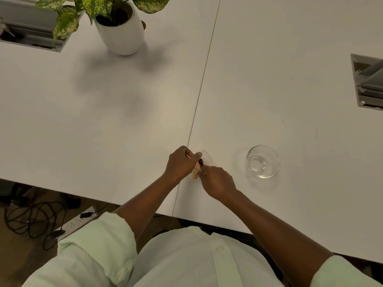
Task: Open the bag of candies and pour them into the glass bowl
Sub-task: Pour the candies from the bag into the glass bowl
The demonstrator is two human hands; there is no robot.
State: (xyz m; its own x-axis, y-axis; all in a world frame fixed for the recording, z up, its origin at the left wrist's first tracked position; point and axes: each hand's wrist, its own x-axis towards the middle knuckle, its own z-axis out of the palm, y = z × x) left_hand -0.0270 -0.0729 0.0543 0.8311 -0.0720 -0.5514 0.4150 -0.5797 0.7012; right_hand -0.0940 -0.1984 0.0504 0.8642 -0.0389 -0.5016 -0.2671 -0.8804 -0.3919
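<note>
A small clear bag of candies (202, 162), with orange, yellow and dark pieces showing through it, is held just above the white table (124, 121) near its front edge. My left hand (181, 162) grips the bag's left side, thumb and fingers pinched on it. My right hand (217, 181) pinches the bag's lower right part. Most of the bag is hidden between the two hands. The empty glass bowl (263, 161) stands upright on the table to the right of my right hand, apart from it.
A potted plant in a white pot (121, 32) stands at the back left. Cable boxes are sunk into the table at the far left (31, 27) and the right edge (369, 83). Cables and a power strip (76, 222) lie on the floor.
</note>
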